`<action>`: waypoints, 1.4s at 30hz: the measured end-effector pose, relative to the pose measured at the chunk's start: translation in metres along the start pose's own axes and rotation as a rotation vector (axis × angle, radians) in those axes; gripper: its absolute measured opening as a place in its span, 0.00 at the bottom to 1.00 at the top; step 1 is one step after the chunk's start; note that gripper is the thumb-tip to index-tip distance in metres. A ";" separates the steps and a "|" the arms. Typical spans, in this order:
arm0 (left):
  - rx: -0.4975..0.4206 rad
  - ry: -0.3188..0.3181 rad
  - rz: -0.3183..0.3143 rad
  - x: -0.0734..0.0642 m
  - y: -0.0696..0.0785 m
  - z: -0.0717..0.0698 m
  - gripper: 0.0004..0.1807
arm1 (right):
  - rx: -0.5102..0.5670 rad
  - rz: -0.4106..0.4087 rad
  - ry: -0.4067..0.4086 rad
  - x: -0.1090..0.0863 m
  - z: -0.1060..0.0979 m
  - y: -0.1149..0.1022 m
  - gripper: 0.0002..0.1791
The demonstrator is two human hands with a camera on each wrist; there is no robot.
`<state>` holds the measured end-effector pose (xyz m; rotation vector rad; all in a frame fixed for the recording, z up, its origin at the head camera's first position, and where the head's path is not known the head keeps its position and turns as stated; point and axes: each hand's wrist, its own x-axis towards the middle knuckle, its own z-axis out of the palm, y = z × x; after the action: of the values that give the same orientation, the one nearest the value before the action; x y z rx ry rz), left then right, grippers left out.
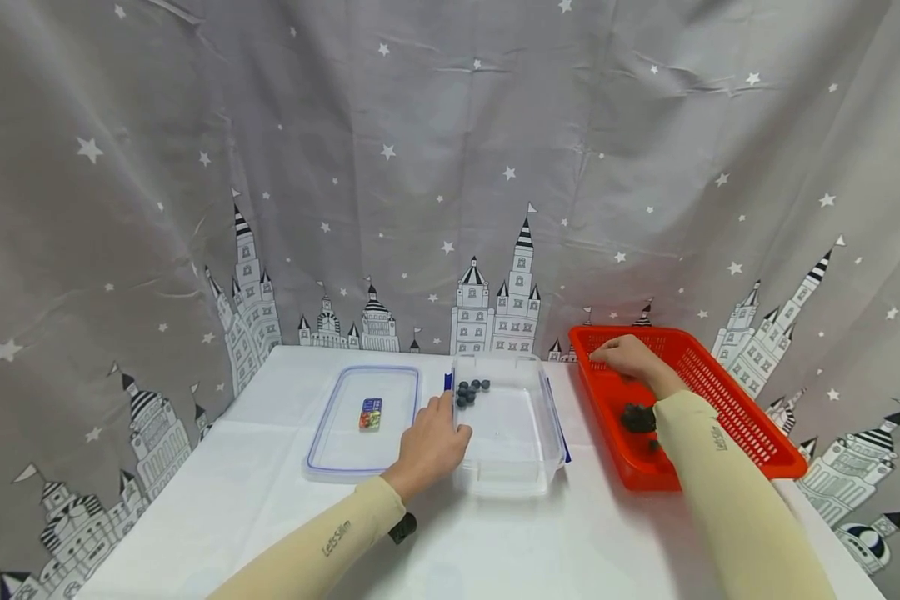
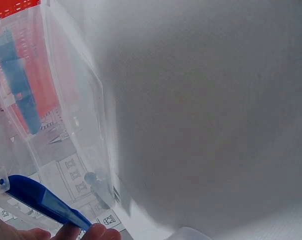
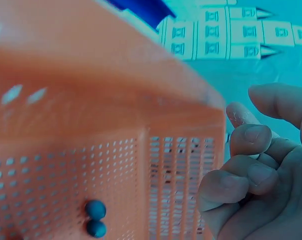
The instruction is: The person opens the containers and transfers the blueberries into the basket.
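Cream sleeves [image 1: 311, 546] stretch over white table [image 1: 532, 542]: left hand [image 1: 435, 437] curls fingers round blue latch [image 2: 41, 197] of clear container [image 1: 510, 483]; right hand [image 1: 633, 360], fingers loosely bent, thumb apart, nothing seen held, above red basket [image 1: 648, 482]. Gentle left grip, level container, soft right touch look advisable against rolling. Dark berries [image 1: 470, 397], small, round, cluster at container's far left; two more in basket.

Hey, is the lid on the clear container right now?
No, the lid lies on the table to the left of the clear container.
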<state>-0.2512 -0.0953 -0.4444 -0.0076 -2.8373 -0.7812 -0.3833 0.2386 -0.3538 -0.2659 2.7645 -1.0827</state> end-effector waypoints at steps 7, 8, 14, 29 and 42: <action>-0.008 -0.012 0.002 0.001 0.002 0.000 0.38 | 0.040 -0.013 -0.016 0.001 0.005 -0.017 0.22; -0.007 -0.013 0.001 0.001 0.002 0.000 0.38 | 0.048 -0.015 -0.019 0.001 0.006 -0.020 0.22; -0.002 -0.013 -0.006 0.000 0.002 -0.001 0.38 | 0.103 -0.042 -0.026 0.006 0.015 -0.039 0.19; -0.010 -0.011 0.000 0.000 0.002 -0.001 0.37 | 0.178 -0.053 -0.063 0.016 0.051 -0.081 0.15; 0.002 -0.019 -0.014 0.000 0.001 0.000 0.38 | 0.333 -0.086 -0.139 0.025 0.092 -0.096 0.13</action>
<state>-0.2516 -0.0946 -0.4435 0.0047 -2.8593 -0.7854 -0.3774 0.1036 -0.3571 -0.4006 2.4219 -1.4603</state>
